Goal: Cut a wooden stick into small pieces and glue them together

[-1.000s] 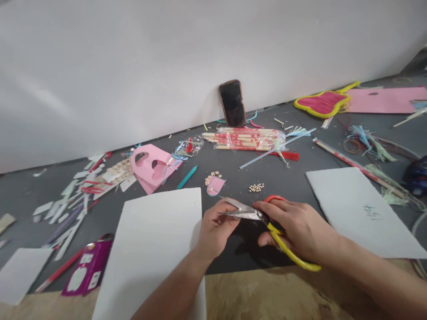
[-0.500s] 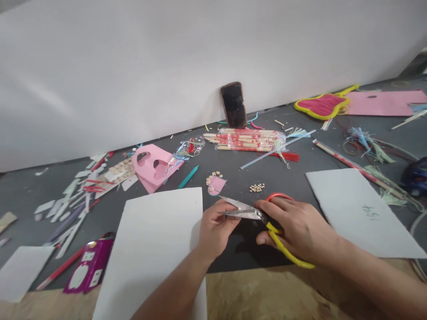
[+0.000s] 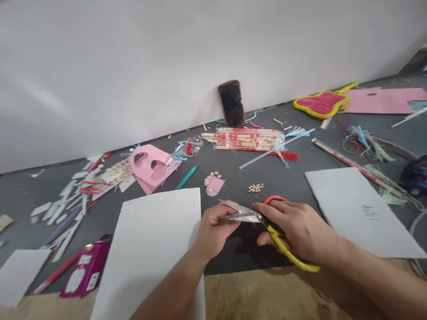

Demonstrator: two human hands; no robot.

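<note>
My right hand [image 3: 302,229] grips a pair of scissors [image 3: 248,215] with one red handle [image 3: 275,198] and one yellow handle [image 3: 293,258]. The blades are parted and point left, across the fingers of my left hand [image 3: 215,229]. Those fingers are pinched together close to the blades; whatever is between them is hidden. Just beyond the blade tips lies a small pink piece with a teal edge [image 3: 215,186], with small pale beads [image 3: 211,178] beside it. Another little heap of beads [image 3: 255,188] sits in front of my right hand.
A white board [image 3: 156,231] lies under my left forearm, and another [image 3: 360,209] is at right. Behind are a teal pen-like stick [image 3: 186,178], a pink cut-out sheet [image 3: 151,164], wrapped sticks [image 3: 247,139] and a phone [image 3: 231,104] against the wall. Strips clutter the left.
The view has shifted slightly. The yellow handle has swung a little outward, to the right and toward me, while both hands stay in nearly the same places.
</note>
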